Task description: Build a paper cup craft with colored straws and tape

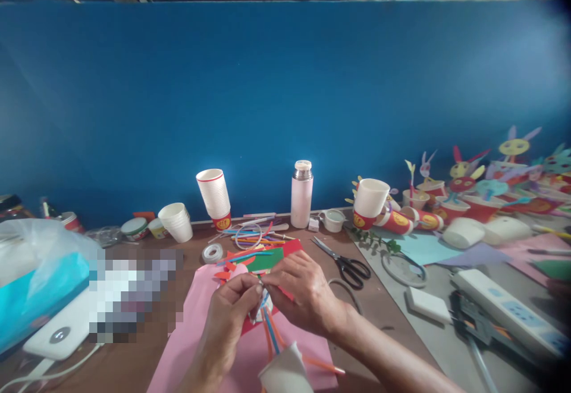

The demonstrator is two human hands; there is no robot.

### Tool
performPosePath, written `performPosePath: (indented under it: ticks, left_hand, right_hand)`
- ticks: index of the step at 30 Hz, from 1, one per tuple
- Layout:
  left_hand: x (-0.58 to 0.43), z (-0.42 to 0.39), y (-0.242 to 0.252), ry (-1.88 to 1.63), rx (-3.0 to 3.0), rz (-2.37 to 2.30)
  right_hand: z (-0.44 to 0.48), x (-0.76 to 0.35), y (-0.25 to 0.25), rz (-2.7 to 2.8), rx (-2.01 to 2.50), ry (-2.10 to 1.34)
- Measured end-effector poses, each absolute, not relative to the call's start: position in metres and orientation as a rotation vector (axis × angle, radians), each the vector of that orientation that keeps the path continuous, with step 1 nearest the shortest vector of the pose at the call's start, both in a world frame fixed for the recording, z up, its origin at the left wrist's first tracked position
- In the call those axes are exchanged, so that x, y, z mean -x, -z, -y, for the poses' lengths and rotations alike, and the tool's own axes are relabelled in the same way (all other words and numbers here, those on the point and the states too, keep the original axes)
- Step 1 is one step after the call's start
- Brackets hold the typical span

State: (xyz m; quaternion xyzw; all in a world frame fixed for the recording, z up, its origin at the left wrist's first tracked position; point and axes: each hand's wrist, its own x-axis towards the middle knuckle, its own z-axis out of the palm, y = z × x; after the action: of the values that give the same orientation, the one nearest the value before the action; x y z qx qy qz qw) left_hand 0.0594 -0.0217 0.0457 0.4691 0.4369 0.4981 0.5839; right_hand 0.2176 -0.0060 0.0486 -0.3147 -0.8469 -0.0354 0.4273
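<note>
My left hand [229,310] is closed in a pinch over the pink paper [173,345]. Its thumb and index finger meet the fingertips of my right hand [306,289], also pinched. What lies between the fingertips is too small and covered to make out. Just below them a whitish crumpled piece [266,305] shows, partly behind the left thumb. Orange and blue strips [275,336] run from there down to a white paper cup [288,372] close to me. Beyond my fingers lie green paper [267,260], red paper [293,248] and orange scraps [229,267].
Black-handled scissors [345,262] lie right of my hands, a tape roll [212,254] to the left. Stacked cups [213,194] and a pink thermos [302,197] stand before the blue partition [267,96]. Rabbit-decorated cups [459,200] and a power strip [513,310] are at right.
</note>
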Motion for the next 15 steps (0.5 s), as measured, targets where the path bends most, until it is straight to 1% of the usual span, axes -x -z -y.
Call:
performPosePath:
  ticks: [8,15]
  left_hand:
    - [-0.062,0.027,-0.060,-1.208,-1.205,-1.131]
    - [-0.062,0.026,-0.058,-1.206,-1.281,-1.173]
  right_hand:
    - [0.010,-0.222,-0.063,2.153,0.788,0.153]
    - [0.011,-0.220,-0.064,2.193,0.810,0.162]
